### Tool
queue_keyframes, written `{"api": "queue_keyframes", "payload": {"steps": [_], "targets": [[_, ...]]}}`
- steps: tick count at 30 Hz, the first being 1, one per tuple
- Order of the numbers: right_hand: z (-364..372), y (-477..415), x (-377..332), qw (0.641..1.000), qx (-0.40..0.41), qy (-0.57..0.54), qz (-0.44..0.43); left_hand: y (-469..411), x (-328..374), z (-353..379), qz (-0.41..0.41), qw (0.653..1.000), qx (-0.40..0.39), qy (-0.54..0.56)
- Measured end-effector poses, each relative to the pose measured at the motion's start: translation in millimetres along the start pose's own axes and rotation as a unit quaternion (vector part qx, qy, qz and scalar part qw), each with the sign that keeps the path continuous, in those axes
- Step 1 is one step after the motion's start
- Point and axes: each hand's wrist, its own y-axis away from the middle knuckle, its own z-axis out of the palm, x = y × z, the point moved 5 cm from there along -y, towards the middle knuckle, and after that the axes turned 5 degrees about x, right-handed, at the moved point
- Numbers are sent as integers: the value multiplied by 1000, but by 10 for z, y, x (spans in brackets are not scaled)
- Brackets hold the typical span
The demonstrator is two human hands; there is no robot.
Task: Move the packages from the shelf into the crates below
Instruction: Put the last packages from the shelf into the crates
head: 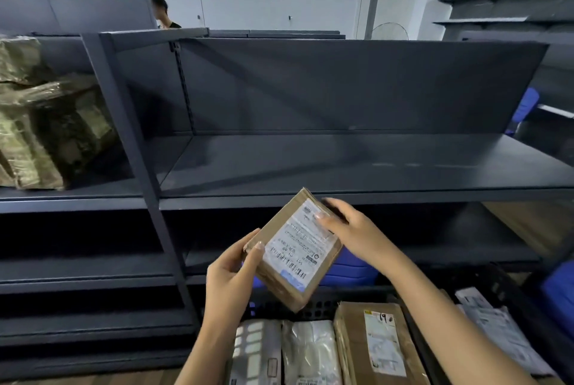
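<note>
The shelf (357, 164) is dark and wide; the board in front of the person carries nothing that I can see, while the bay at the left holds a pile of taped parcels (46, 111). Below the hands stands a black crate (348, 297); in it the packages stand on edge, side by side, white pouches (257, 350) and a brown carton (372, 344) with a label, probably so that more can fit. A second crate (512, 297) at the right holds white mailing bags (497, 325); blue bins (351, 266) sit further back under the shelf. The small box (295, 251) is in the air, in front of the shelf edge and above the black crate; it is tilted with its label upward, I think so that it can be read before sorting. The left hand (230, 272) grips its lower left corner, thumb on top; the right hand (351, 229) pinches the upper right edge.
</note>
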Motion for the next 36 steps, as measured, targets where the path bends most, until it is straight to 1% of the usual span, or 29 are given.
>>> {"api": "queue_keyframes", "payload": {"steps": [4, 7, 14, 17, 19, 22, 24, 26, 27, 30, 33, 34, 36], "targets": [[-43, -56, -12, 991, -95, -93, 31, -61, 147, 23, 24, 999, -46, 8], [-45, -57, 50, 982, -107, -145, 49, -106, 188, 56, 40, 998, -55, -3], [24, -70, 218, 972, -9, -227, 55, -217, 174, 206, 28, 999, -23, 10], [34, -50, 288, 959, 72, -268, 62, -175, 72, 233, 24, 999, 20, -14], [70, -12, 326, 943, 124, -301, 65, -131, -50, 251, -4, 999, 53, -10], [213, 71, 341, 915, 177, -356, 69, -78, -210, 368, -58, 996, 56, 41], [328, 131, 334, 900, 196, -385, 62, -59, -239, 462, -73, 993, 43, 87], [397, 185, 338, 891, 199, -404, 61, -84, -225, 483, -74, 989, 48, 122], [408, 206, 347, 893, 195, -400, 64, -110, -208, 470, -70, 988, 51, 129], [318, 232, 411, 917, 192, -344, 59, -219, -145, 374, -63, 989, 44, 126], [89, 194, 400, 945, 183, -270, 33, -326, -53, 275, -50, 993, 4, 103], [20, 170, 355, 957, 161, -241, 22, -352, -15, 259, -47, 995, -16, 88], [-43, 134, 256, 974, 91, -206, 7, -404, 42, 262, -44, 995, -57, 64]]}}
